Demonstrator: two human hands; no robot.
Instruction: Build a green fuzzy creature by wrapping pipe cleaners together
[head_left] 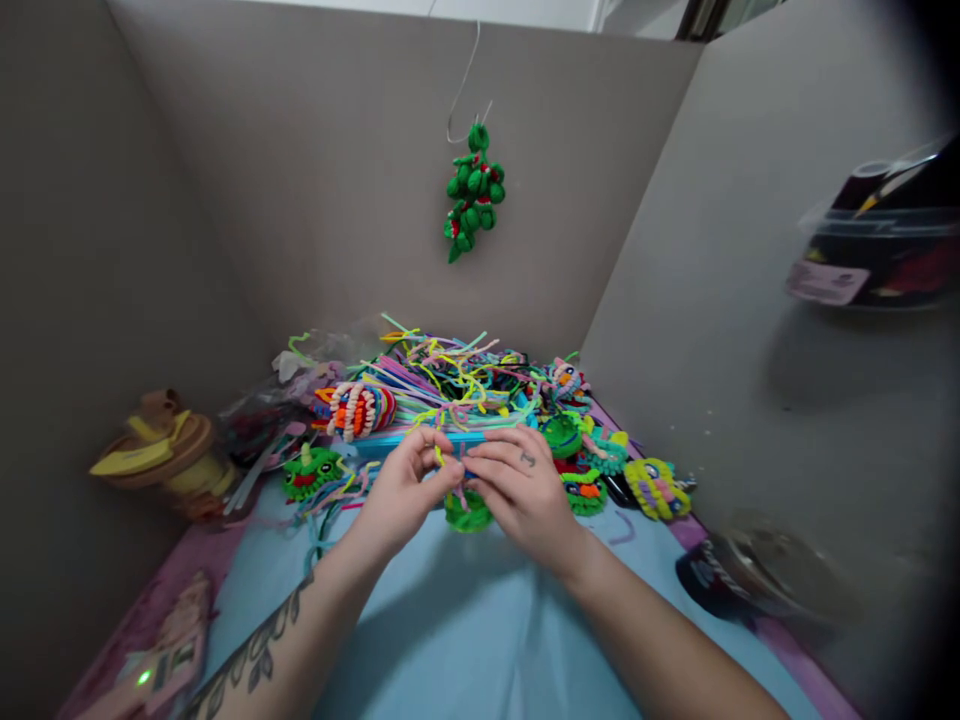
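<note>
Above the blue cloth, my left hand is closed in a pinch on a yellow and pink pipe cleaner. My right hand meets it fingertip to fingertip, its fingers closed on the same small work. The fingers cover most of what lies between them. Just below the fingertips shows a round green fuzzy piece; whether it is attached to the pipe cleaner I cannot tell. Behind the hands stands a blue tray edge with many loose coloured pipe cleaners heaped over it.
Finished fuzzy figures lie around: a striped one, a green one and a yellow one. A dark cup stands right, a yellow-brown container left. A pink device sits front left. Green ornaments hang on the back wall.
</note>
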